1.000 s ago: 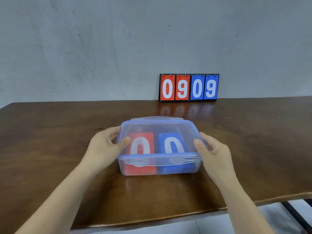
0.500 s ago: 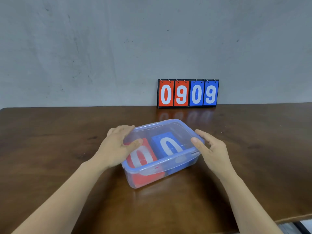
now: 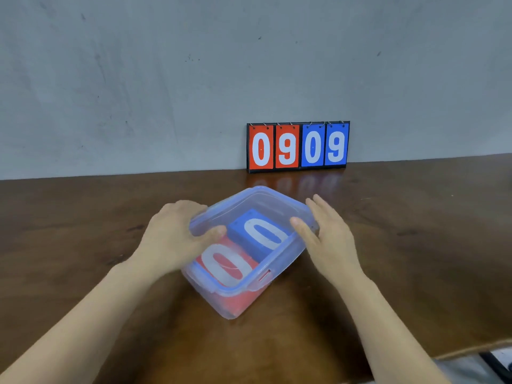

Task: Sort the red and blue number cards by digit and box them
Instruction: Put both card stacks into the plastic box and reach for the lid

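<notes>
Red cards (image 3: 225, 266) and blue cards (image 3: 263, 232) lie side by side in a clear lidded box (image 3: 279, 266), askew at mid-table (image 3: 83, 231). Each stack shows a white 0 on top; the cards beneath are hidden. The left hand (image 3: 171, 236) grips the box's left end, thumb on the lid. The right hand (image 3: 329, 239) rests straight-fingered against the right end. A scoreboard (image 3: 297, 146) by the wall reads 0909.

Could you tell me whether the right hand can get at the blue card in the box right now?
Probably not directly. The right hand rests against the box, close to the blue card, but the clear lid covers the box and would have to come off first.
</notes>
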Motion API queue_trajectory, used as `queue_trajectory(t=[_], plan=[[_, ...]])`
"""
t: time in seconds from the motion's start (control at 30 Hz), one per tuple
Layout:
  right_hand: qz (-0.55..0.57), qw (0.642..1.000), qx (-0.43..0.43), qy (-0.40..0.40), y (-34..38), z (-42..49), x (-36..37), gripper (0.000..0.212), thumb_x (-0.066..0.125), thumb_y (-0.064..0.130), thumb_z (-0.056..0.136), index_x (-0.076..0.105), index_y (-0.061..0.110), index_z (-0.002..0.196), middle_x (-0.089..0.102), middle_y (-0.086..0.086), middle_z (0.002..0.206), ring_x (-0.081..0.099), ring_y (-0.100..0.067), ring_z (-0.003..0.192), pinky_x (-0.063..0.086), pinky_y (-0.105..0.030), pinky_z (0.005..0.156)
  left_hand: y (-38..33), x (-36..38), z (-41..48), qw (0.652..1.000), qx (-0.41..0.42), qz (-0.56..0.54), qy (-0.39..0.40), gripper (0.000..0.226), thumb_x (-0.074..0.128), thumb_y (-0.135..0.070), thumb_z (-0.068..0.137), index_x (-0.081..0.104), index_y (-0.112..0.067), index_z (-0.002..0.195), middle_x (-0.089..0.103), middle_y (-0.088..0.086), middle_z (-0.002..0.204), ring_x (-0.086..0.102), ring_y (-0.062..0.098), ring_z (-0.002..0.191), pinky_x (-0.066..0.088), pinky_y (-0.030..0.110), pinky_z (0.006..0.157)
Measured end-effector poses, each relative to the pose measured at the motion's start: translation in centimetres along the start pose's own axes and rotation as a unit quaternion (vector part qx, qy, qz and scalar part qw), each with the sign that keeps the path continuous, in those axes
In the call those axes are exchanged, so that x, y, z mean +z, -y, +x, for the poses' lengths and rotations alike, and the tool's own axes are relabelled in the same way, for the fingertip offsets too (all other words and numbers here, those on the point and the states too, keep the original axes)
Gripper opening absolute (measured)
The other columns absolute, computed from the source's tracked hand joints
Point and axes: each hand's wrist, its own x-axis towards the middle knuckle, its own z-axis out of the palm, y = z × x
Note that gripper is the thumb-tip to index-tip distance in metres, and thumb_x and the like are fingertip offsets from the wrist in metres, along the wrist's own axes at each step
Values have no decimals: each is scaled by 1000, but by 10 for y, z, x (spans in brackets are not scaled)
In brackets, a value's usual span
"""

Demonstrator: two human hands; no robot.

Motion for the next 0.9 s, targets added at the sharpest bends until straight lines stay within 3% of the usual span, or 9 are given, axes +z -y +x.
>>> queue_trajectory(t=[0.1, 0.17, 0.23, 0.4, 0.5, 0.63, 0.73, 0.9], plan=[[3, 1000, -6, -13, 34, -52, 16, 87, 18, 69, 88, 18, 11, 152, 15, 1, 159, 12, -21, 147, 13, -35, 120, -2, -2, 17, 995, 27, -31, 87, 57, 61, -50, 87, 53, -23, 136, 52, -6, 140, 49, 15, 126, 39, 29, 103], [20, 1000, 15, 8, 51, -77, 26, 89, 12, 67, 85, -4, 11, 153, -10, 0, 160, -12, -13, 147, -4, -28, 119, -1, -1, 25, 992, 39, -19, 117, 59, 60, -51, 87, 51, -21, 138, 51, -5, 141, 49, 15, 128, 39, 32, 107], [55, 997, 45, 11, 61, -85, 33, 88, 14, 63, 85, -20, 12, 147, -26, -2, 156, -26, -9, 141, -13, -25, 116, 1, -2, 27, 991, 44, -25, 127, 58, 60, -50, 88, 52, -21, 137, 53, -4, 140, 50, 15, 126, 40, 34, 106], [70, 993, 94, 21, 71, -87, 41, 81, 15, 59, 94, -22, 10, 147, -27, -4, 156, -27, -10, 142, -18, -27, 115, 6, 0, 25, 990, 38, -58, 126, 70, 63, -50, 85, 44, -16, 143, 44, -1, 148, 43, 17, 135, 36, 36, 111], [91, 989, 116, 21, 77, -86, 50, 86, 5, 64, 86, -24, 11, 147, -28, -3, 156, -28, -9, 141, -20, -27, 114, 8, 1, 27, 988, 32, -84, 128, 70, 67, -49, 83, 46, -17, 141, 45, -2, 147, 44, 17, 133, 38, 35, 110], [176, 975, 136, -25, 88, -82, 67, 90, -4, 76, 82, -28, 16, 145, -28, 2, 156, -33, 5, 134, -22, -22, 112, 10, 4, 29, 982, 18, -142, 126, 66, 72, -40, 82, 49, -15, 139, 48, -3, 144, 49, 15, 128, 41, 24, 98], [230, 961, 144, -45, 94, -81, 71, 90, 3, 70, 80, -24, 16, 148, -22, 5, 158, -31, 15, 126, -20, -19, 112, 12, 8, 30, 982, 24, -151, 114, 65, 72, -37, 83, 49, -16, 140, 48, -3, 144, 50, 14, 126, 42, 22, 94], [273, 950, 137, -67, 99, -84, 72, 90, 9, 73, 81, -25, 22, 147, -22, 10, 158, -21, 4, 140, -12, -20, 116, 18, 12, 27, 985, 40, -140, 92, 59, 65, -42, 87, 50, -19, 139, 50, -5, 143, 46, 13, 130, 39, 29, 104]])
